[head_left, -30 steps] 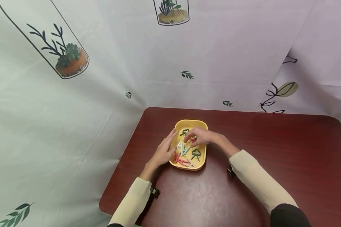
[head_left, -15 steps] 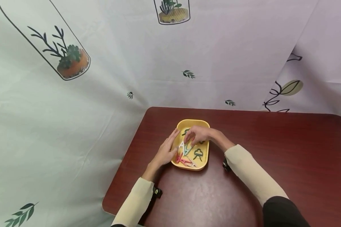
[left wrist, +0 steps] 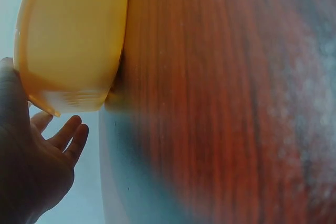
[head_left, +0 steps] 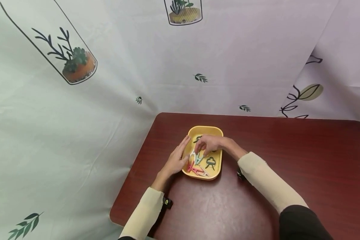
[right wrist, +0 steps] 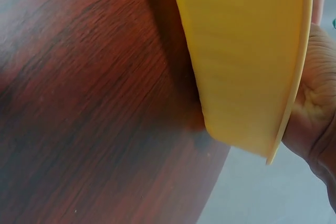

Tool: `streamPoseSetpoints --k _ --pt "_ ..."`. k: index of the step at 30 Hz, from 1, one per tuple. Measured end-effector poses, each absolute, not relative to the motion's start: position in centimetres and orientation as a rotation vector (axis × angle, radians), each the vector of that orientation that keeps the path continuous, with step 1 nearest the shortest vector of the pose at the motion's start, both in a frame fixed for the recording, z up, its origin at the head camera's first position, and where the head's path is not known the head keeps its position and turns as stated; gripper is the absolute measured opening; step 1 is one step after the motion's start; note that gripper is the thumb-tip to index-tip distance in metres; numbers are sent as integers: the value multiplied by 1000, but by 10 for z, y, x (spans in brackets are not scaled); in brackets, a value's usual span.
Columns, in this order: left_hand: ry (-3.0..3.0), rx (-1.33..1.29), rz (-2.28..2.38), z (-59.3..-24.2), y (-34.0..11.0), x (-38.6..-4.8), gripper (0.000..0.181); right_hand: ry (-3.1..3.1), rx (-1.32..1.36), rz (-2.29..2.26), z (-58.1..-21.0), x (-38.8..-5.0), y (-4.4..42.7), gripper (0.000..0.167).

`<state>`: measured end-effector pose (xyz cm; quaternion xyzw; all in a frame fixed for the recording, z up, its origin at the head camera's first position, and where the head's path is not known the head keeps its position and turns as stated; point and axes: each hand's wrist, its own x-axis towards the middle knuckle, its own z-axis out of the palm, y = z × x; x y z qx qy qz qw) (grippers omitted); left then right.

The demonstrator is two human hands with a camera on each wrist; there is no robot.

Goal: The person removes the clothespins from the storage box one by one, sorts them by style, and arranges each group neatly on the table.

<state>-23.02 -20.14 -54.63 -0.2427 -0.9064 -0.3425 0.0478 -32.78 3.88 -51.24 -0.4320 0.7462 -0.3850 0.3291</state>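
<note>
Cream sleeves (head_left: 145,210), a pair, nearest. Table (head_left: 216,210), dark red-brown and glossy, beneath both. Yellow tray (head_left: 202,178), shallow, on the table toward the far left corner. Left hand (head_left: 176,160) along the tray's left rim, with straight fingers, wrapped round nothing. Apt as a brace: press lightly, enough to check sliding, without tipping the rim. Inside the tray, near end: red clips (head_left: 191,167), two, close together, and a pale pink clip (head_left: 204,172) just beside; touching or not, cannot tell. Farther in, toward the right wall: dark green clip (head_left: 211,163), lying apart. Mid-tray: light green clip (head_left: 198,161) and white clip (head_left: 195,156), side by side, directly under the fingertips. Right hand (head_left: 210,143), reaching in over the right rim, with bent fingers pointing down; grasping or merely touching, cannot tell, the wrist view being blocked by the tray wall. For a clean pick: pinch one clip only, separate from the neighbour before raising, lift straight up, clear the rim. Beyond the knuckles: second dark green clip (head_left: 197,139), partly covered; best left undisturbed. Farthest: pale wall cloth (head_left: 174,63), printed with plants.
</note>
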Motion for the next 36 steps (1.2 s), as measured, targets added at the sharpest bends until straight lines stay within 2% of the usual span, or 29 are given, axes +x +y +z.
streamPoseSetpoints --k 16,36 --pt "-2787 -734 -1039 -545 -202 -232 77 2088 -1244 -930 -514 -324 37 31" --pt "-2739 -753 -1046 -543 -199 -229 78 2086 -1276 -904 -518 -324 37 33"
